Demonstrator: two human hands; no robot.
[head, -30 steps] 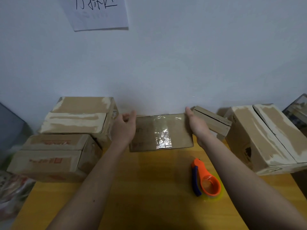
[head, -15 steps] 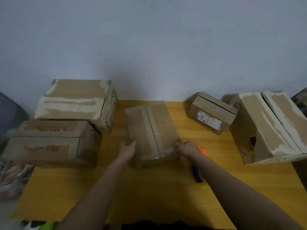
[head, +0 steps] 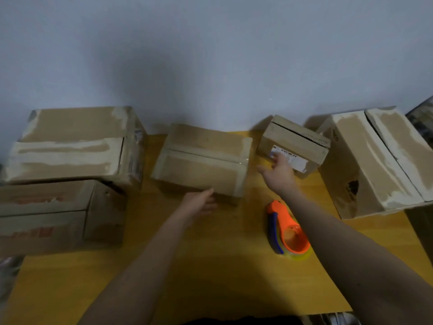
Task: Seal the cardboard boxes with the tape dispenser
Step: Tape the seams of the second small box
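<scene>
Turned sideways since earlier, the middle box [head: 201, 160] sits released; left hand [head: 199, 202] and right hand [head: 278, 172] spread, gripping nothing; motion-blurred left boxes [head: 63, 174].

A plain pale blue-grey wall [head: 210, 55] fills the upper half of the view, evenly and dimly lit, with soft shadows low down. Against it stands a yellow wooden bench [head: 210, 266] with visible grain. A dark, indistinct surface [head: 421, 113] shows at the far right edge.

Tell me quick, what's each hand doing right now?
Left hand: open, fingers against the middle cardboard box, holding nothing.
Right hand: open, reaching toward the small labelled box, holding nothing.
</scene>
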